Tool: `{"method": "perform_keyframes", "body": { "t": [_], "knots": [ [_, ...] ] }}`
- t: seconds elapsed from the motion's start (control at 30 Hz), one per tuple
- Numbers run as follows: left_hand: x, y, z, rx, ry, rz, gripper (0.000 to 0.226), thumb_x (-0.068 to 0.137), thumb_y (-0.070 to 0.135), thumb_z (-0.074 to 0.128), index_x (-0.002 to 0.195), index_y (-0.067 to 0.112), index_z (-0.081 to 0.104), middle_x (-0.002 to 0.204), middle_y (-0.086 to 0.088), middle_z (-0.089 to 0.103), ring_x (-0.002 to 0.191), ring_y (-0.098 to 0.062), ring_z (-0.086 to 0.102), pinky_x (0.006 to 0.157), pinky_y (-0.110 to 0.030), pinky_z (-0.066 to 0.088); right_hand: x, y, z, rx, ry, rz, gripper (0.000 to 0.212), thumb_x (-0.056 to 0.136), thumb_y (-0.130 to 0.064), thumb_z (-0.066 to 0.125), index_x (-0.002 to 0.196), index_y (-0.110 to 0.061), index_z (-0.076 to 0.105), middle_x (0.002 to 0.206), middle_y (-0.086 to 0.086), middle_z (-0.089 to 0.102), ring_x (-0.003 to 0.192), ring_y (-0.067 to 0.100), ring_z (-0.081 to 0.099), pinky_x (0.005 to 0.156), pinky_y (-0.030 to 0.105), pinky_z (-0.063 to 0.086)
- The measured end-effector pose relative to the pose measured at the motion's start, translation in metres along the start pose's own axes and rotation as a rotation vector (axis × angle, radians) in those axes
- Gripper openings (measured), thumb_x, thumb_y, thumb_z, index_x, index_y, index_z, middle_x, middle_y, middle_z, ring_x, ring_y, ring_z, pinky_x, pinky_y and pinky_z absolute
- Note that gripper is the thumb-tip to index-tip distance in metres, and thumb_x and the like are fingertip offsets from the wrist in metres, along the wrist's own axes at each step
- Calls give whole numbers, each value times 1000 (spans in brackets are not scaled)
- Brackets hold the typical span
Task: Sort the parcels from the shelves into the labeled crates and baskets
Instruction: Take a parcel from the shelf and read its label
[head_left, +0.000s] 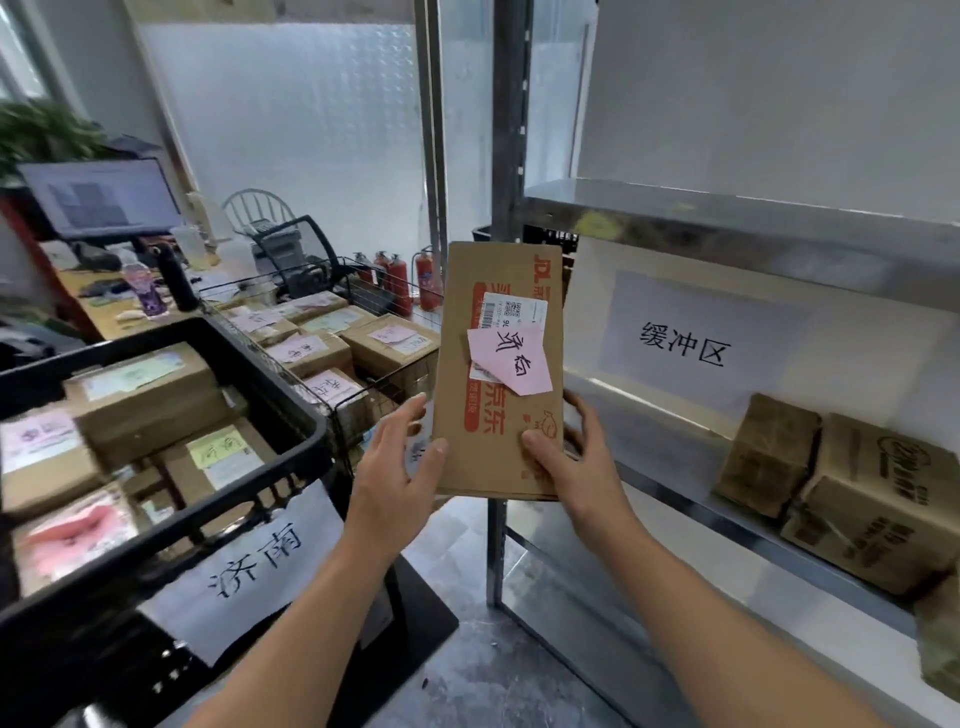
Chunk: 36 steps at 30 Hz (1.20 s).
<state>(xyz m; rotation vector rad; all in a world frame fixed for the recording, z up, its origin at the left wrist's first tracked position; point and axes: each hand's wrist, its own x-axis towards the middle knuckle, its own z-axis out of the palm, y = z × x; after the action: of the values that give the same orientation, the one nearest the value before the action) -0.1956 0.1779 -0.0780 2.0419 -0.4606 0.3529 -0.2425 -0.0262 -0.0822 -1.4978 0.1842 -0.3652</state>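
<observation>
While the left hand (400, 457) and right hand (576, 452) grip a cardboard parcel (498, 374), steel shelving (727, 218) stands right, black crate (291, 415) left.

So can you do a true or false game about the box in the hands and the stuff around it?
1. The left hand and right hand both hold the parcel. True.
2. The note on the parcel is green. False: the note is pink.
3. The black crate is empty. False: the crate has parcels in it.
4. Boxes sit on the shelf. True.
5. The fire extinguishers at the back are blue. False: the fire extinguishers are red.
</observation>
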Motion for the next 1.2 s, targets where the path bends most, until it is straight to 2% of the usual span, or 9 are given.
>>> {"method": "perform_keyframes", "body": {
  "t": [0.1, 0.3, 0.4, 0.47, 0.6, 0.7, 0.8, 1.0, 1.2],
  "knots": [
    [10, -12, -41, 69, 96, 6, 45, 98, 37, 52, 141, 25, 46, 133, 9, 48, 121, -13, 51, 99, -43, 48, 13, -7, 36, 25, -54, -20, 61, 81, -41, 82, 122, -64, 43, 127, -4, 61, 112, 22, 68, 86, 47, 62],
    [15, -44, -132, 207, 293, -53, 36, 97, 21, 57, 133, 21, 56, 128, 5, 56, 106, -2, 50, 95, -26, 40, 35, -22, 118, 62, -179, -38, 65, 87, -34, 80, 139, -47, 43, 126, 3, 64, 110, 22, 70, 83, 41, 63],
    [6, -67, -178, 255, 371, -101, 34, 96, 17, 58, 130, 19, 59, 124, 8, 55, 116, -7, 49, 100, -27, 37, 45, -30, 164, 123, -268, 31, 63, 89, -30, 78, 141, -41, 43, 125, 12, 65, 107, 30, 71, 84, 48, 62],
    [1, -86, -208, 313, 393, -177, 36, 95, 17, 59, 130, 17, 59, 125, 4, 56, 119, -11, 48, 103, -29, 37, 49, -35, 194, 118, -327, 34, 57, 90, -28, 76, 136, -42, 46, 122, 12, 66, 106, 29, 72, 82, 44, 63],
    [-7, -127, -255, 463, 317, -366, 43, 92, 23, 61, 134, 17, 56, 131, -6, 56, 122, -25, 48, 102, -38, 38, 59, -34, 245, 12, -426, 27, 62, 88, -33, 77, 139, -40, 43, 119, 8, 66, 100, 22, 73, 80, 36, 63],
    [-15, -152, -276, 552, 233, -469, 47, 91, 29, 61, 136, 17, 53, 137, -6, 52, 125, -29, 43, 105, -41, 37, 69, -23, 275, -60, -499, 78, 75, 81, -46, 82, 142, -45, 40, 119, 10, 68, 99, 27, 74, 88, 51, 61],
    [-22, -169, -290, 640, 161, -535, 51, 93, 37, 56, 140, 20, 48, 143, -1, 45, 129, -27, 38, 107, -42, 37, 78, -13, 299, -126, -547, 132, 78, 76, -49, 83, 141, -46, 39, 120, 11, 69, 98, 30, 75, 88, 54, 60],
    [-24, -182, -297, 702, 93, -577, 58, 94, 45, 51, 147, 23, 39, 154, 1, 32, 140, -25, 25, 113, -42, 30, 84, -4, 328, -379, -651, 253, 67, 86, -45, 78, 140, -36, 41, 112, 1, 66, 91, 21, 73, 78, 41, 63],
    [-24, -187, -294, 685, 86, -576, 57, 94, 44, 50, 147, 27, 40, 156, 3, 27, 143, -22, 16, 113, -44, 27, 97, 15, 347, -534, -764, 330, 82, 74, -51, 82, 145, -35, 42, 117, 8, 70, 99, 24, 74, 92, 48, 59]
  ]
}}
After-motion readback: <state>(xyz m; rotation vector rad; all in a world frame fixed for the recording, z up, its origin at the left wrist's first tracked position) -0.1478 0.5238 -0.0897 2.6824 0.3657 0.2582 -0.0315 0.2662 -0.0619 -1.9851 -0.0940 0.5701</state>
